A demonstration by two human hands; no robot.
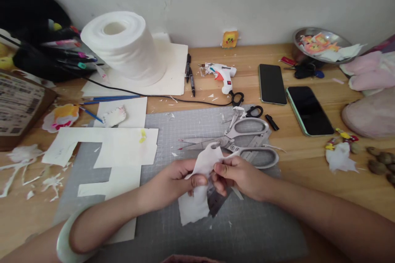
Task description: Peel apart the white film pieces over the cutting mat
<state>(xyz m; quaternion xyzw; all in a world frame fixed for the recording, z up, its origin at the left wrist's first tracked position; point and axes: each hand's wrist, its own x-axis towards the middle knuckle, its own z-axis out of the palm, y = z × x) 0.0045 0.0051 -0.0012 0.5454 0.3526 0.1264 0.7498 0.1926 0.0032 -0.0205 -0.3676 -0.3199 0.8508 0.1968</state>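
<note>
My left hand (182,178) is closed on a thin white sheet of tissue (195,205), its thumb pressed on the front. My right hand (239,174) pinches the right edge of the same tissue between thumb and fingers. The sheet hangs down below the left thumb and a strip of it stands up above. Just beyond the hands lie grey-handled scissors (247,127), blades pointing left with reddish tips. A dark, flat metal piece (217,203) shows partly under the hands; what it belongs to is hidden. All this is over a grey cutting mat (173,242).
Cut white paper (123,148) covers the mat's left side. A big tissue roll (123,49) stands at the back left. A white glue gun (226,76), two phones (310,111) and a metal bowl (298,45) of paper pieces sit farther back. A cable (132,90) crosses the table.
</note>
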